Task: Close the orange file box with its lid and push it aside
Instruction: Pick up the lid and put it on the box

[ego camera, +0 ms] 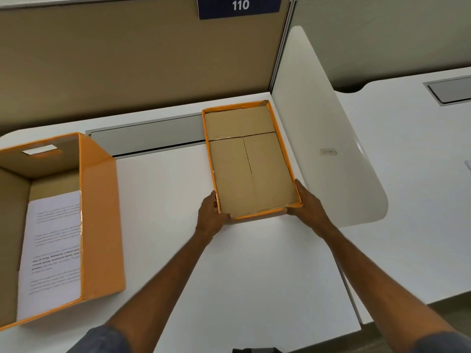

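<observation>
The orange file box (102, 220) stands open at the left of the white desk, with a printed sheet of paper (54, 250) lying inside it. Its lid (249, 164) lies upside down at the desk's middle right, brown cardboard inside facing up, orange rim around it. My left hand (211, 216) grips the lid's near left corner, thumb over the rim. My right hand (307, 203) holds the near right corner. The lid's far end rests near the partition.
A tan partition wall (127, 59) with a "110" sign (239, 6) closes the back. A grey cable tray cover (147, 138) runs along the desk's rear. A white divider panel (331, 149) stands right of the lid, with a neighbouring desk (420, 174) beyond it.
</observation>
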The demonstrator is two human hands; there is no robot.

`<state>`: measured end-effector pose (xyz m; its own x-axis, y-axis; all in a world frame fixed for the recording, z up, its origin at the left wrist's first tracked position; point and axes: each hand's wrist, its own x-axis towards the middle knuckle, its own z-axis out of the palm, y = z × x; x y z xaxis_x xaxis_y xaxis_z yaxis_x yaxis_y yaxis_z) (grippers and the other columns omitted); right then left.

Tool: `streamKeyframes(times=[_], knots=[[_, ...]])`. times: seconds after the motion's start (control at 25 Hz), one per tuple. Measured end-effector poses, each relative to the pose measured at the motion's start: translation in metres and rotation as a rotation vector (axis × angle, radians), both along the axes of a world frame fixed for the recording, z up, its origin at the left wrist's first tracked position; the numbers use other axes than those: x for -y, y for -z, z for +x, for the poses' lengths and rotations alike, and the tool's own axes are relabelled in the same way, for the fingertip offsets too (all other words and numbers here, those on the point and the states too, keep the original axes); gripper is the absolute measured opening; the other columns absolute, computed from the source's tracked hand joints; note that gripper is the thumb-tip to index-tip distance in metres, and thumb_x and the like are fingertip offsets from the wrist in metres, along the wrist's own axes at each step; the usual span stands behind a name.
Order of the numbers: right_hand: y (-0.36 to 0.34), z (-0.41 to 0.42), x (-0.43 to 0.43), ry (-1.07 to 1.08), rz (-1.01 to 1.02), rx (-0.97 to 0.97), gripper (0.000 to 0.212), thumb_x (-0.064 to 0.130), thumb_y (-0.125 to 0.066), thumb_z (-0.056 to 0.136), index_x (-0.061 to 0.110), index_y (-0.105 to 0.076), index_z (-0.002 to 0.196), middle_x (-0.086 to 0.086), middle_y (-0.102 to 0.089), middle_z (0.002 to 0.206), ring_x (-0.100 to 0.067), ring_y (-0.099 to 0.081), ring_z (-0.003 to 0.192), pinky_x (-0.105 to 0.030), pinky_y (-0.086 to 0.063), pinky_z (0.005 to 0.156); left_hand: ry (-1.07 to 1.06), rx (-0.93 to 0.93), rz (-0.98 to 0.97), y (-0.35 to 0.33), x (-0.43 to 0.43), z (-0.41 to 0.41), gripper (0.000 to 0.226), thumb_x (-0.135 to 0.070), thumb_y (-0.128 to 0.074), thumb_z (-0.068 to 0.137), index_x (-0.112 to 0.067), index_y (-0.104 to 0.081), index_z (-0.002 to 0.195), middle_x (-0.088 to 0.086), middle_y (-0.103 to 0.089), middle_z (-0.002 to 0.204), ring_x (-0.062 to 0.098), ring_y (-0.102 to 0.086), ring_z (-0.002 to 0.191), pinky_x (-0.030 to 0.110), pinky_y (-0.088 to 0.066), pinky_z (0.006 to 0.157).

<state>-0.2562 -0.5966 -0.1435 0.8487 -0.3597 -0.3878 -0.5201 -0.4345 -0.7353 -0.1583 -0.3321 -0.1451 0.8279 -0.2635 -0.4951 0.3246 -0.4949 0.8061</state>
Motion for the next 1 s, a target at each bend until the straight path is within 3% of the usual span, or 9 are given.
streamKeyframes(times=[0.08,0.12,0.2,0.32,0.4,0.48,0.64,0.84,1.0], knots=[[-0.003,-0.010,0.003,-0.031,0.005,0.006,0.082,0.012,-0.076,0.087,0.028,-0.035,0.156,-0.001,-0.062,0.133,-0.019,-0.061,0.110,-0.022,-0.055,0.086,0.071,0.016,-0.040,-0.003,-0.015,-0.007,0.074,0.008,-0.073,0.078,-0.015,-0.049,0.144,0.000,-0.059,0.133,0.023,-0.058,0.119,0.023,-0.052,0.084],[-0.004,-0.015,0.003,-0.047,0.001,0.007,0.084,0.009,-0.075,0.087,0.028,-0.033,0.158,0.002,-0.060,0.130,-0.013,-0.060,0.106,-0.010,-0.050,0.079,0.089,0.015,-0.045,-0.005,-0.022,-0.010,0.080,0.009,-0.073,0.077,-0.016,-0.044,0.148,0.004,-0.054,0.142,0.023,-0.056,0.122,0.029,-0.053,0.089],[-0.008,-0.023,-0.001,-0.061,0.003,0.010,0.090,0.005,-0.076,0.087,0.029,-0.030,0.160,0.009,-0.055,0.129,-0.009,-0.057,0.109,-0.003,-0.043,0.077,0.101,0.007,-0.056,-0.010,-0.035,-0.014,0.090,0.009,-0.075,0.076,-0.017,-0.038,0.154,0.006,-0.046,0.151,0.028,-0.053,0.131,0.040,-0.054,0.098],[-0.016,-0.032,-0.017,-0.059,0.032,0.046,0.095,0.003,-0.077,0.086,0.047,-0.029,0.155,0.037,-0.053,0.129,0.009,-0.056,0.115,-0.004,-0.040,0.086,0.102,0.028,-0.086,-0.016,-0.057,-0.020,0.093,0.006,-0.079,0.075,-0.018,-0.037,0.154,0.006,-0.045,0.153,0.028,-0.052,0.134,0.040,-0.053,0.099],[-0.022,-0.040,-0.031,-0.050,0.067,0.068,0.095,0.004,-0.077,0.087,0.053,-0.028,0.151,0.049,-0.049,0.127,0.022,-0.054,0.115,-0.004,-0.040,0.093,0.103,0.049,-0.080,-0.020,-0.072,-0.025,0.092,0.005,-0.080,0.076,-0.017,-0.037,0.154,0.006,-0.045,0.152,0.026,-0.052,0.132,0.023,-0.052,0.088],[-0.030,-0.047,-0.052,-0.041,0.091,0.108,0.094,0.005,-0.077,0.088,0.042,-0.027,0.158,0.041,-0.045,0.138,0.018,-0.049,0.124,-0.015,-0.040,0.108,0.102,0.092,-0.072,-0.028,-0.091,-0.030,0.091,0.004,-0.080,0.076,-0.017,-0.037,0.154,0.006,-0.045,0.151,0.024,-0.053,0.131,0.010,-0.049,0.076],[-0.052,-0.060,-0.094,-0.027,0.140,0.190,0.090,0.010,-0.073,0.093,0.036,-0.021,0.162,0.015,-0.039,0.163,-0.010,-0.044,0.146,-0.044,-0.034,0.123,0.091,0.170,-0.108,-0.047,-0.129,-0.036,0.091,0.006,-0.079,0.074,-0.015,-0.038,0.153,0.006,-0.044,0.150,0.018,-0.051,0.124,0.005,-0.051,0.068],[-0.080,-0.088,-0.162,0.051,0.173,0.303,0.087,0.019,-0.074,0.092,0.044,-0.023,0.159,0.036,-0.037,0.156,0.012,-0.042,0.140,-0.038,-0.037,0.121,0.130,0.287,-0.160,-0.081,-0.193,-0.044,0.091,0.007,-0.079,0.074,-0.015,-0.038,0.152,0.007,-0.043,0.150,0.017,-0.049,0.124,0.013,-0.051,0.081],[-0.104,-0.108,-0.209,0.136,0.288,0.433,0.088,0.024,-0.080,0.088,0.033,-0.029,0.159,0.023,-0.042,0.160,0.007,-0.045,0.141,-0.029,-0.042,0.115,0.164,0.350,-0.239,-0.110,-0.236,-0.053,0.091,0.008,-0.079,0.076,-0.015,-0.037,0.153,0.007,-0.041,0.152,0.021,-0.047,0.132,0.035,-0.051,0.102]])
